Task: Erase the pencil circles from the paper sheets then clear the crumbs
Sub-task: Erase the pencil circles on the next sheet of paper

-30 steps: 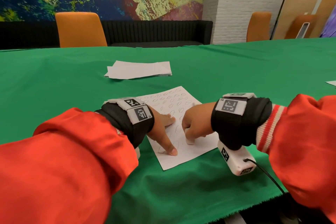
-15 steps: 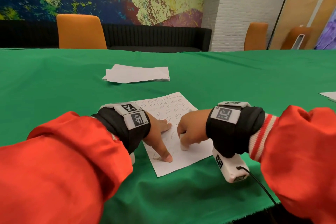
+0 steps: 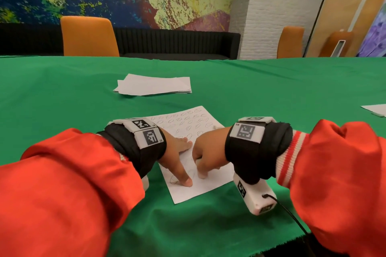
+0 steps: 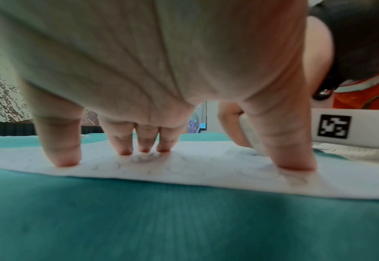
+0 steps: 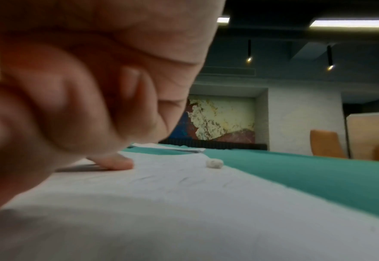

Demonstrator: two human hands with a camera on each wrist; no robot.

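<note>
**Both hands on the circled sheet near the table's front edge**

I see a green-clothed table with a paper sheet lying close to its near edge, turned at an angle. Rows of pencil circles fill the sheet's far half.

My left hand is spread flat, its straight fingers pressing down on the sheet's left side, the thumb planted nearest the sheet's front corner. It holds nothing.

My right hand is curled into a loose fist just beside the left, gripping a small white eraser whose tip touches the paper.

One white crumb sits at the sheet's right edge.

Toward the table's middle lies a stack of papers. Another sheet shows at the right edge.
</note>
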